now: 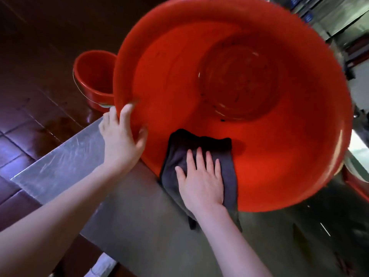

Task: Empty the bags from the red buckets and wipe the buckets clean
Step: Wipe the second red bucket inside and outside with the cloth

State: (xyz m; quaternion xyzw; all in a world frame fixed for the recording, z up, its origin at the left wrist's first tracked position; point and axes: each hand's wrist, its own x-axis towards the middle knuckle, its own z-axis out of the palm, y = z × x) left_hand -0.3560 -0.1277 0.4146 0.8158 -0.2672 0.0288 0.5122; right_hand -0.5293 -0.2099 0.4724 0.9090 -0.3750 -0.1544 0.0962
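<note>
A large red bucket (279,146) lies tipped toward me on a steel table (139,216), its open mouth and round bottom facing the camera. My left hand (121,140) grips its near left rim, fingers curled over the edge. A dark grey cloth (227,168) hangs over the near rim and onto the inner wall. My right hand (201,180) presses flat on it, fingers spread. A few dark specks sit near the bucket's bottom. No bag shows inside it.
A second, smaller red bucket (93,76) with a wire handle stands on the dark tiled floor (26,108) beyond the table's left corner. Steel counters (339,19) run along the upper right. Part of another red object (355,186) shows at the right edge.
</note>
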